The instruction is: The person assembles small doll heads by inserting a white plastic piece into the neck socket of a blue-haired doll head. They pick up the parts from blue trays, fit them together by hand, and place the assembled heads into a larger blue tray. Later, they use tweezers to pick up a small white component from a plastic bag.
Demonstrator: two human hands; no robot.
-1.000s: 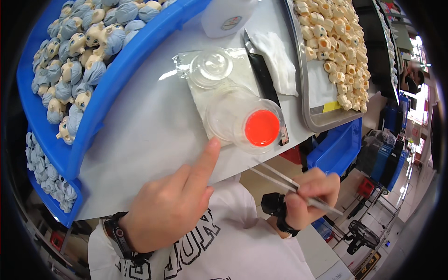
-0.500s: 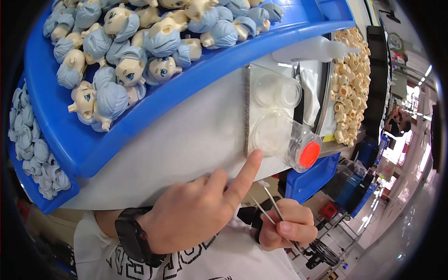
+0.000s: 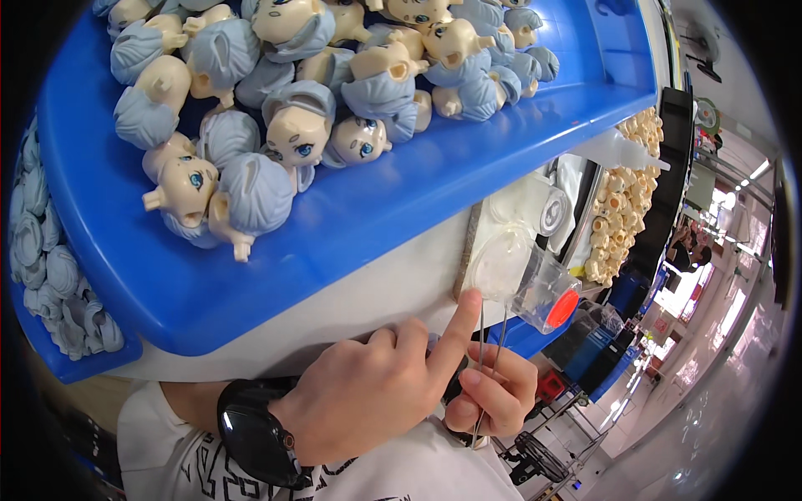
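Note:
My left hand (image 3: 376,388), with a black watch (image 3: 255,430) at its wrist, has its index finger stretched toward the near edge of a clear round dish (image 3: 503,259). Its other fingers are curled; a greyish bit shows between them, the rest hidden. My right hand (image 3: 493,392) pinches metal tweezers (image 3: 499,338), their two tips apart and pointing up toward the dish, close to the left fingertip. Beside the dish lies a clear plastic cup (image 3: 535,288) with a red round end (image 3: 564,309).
A large blue tray (image 3: 334,271) holds several doll heads (image 3: 296,125) with grey-blue hair. A smaller blue tray (image 3: 100,363) of hair pieces (image 3: 63,271) stands left. Right lie a whitish bottle (image 3: 618,149), a white cloth (image 3: 570,188) and many skin-coloured parts (image 3: 614,217).
The tweezers have swung up, their tips now near the clear dish and my left index fingertip. My right hand has moved slightly up and left. The whole view has shifted, bringing the large tray lower.

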